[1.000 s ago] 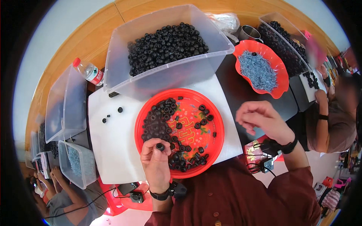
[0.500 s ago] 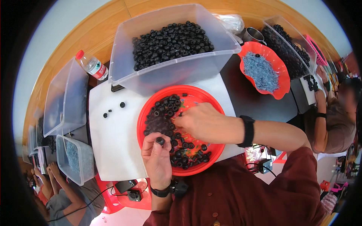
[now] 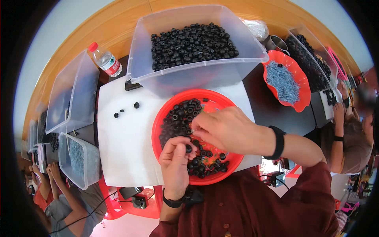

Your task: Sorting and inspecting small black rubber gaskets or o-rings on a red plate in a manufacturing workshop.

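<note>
- The white sheet [image 3: 126, 158] lies flat on the table and carries the other things in the middle.
- The clear bin [image 3: 193, 77], full of black pieces, stands at the far side.
- The red tray [image 3: 193, 93] is near, partly under both hands, with loose black pieces [image 3: 179, 122] heaped mostly at its left.
- The right hand [image 3: 231, 128] comes over the tray from the right, its back turned upward, wrist about level. Its fingers bend, thumb and forefinger close together; I cannot tell if they have hold of something.
- The left hand [image 3: 175, 166] rises from the near side, palm partly upward, thumb and fingertips pinched around one piece.
- This held black piece [image 3: 188, 149] is above the tray's left half, just beside the right fingertips. I judge it light, stiff, hardly fragile, perhaps slippery; its round outer wall is the best place to grip.
</note>
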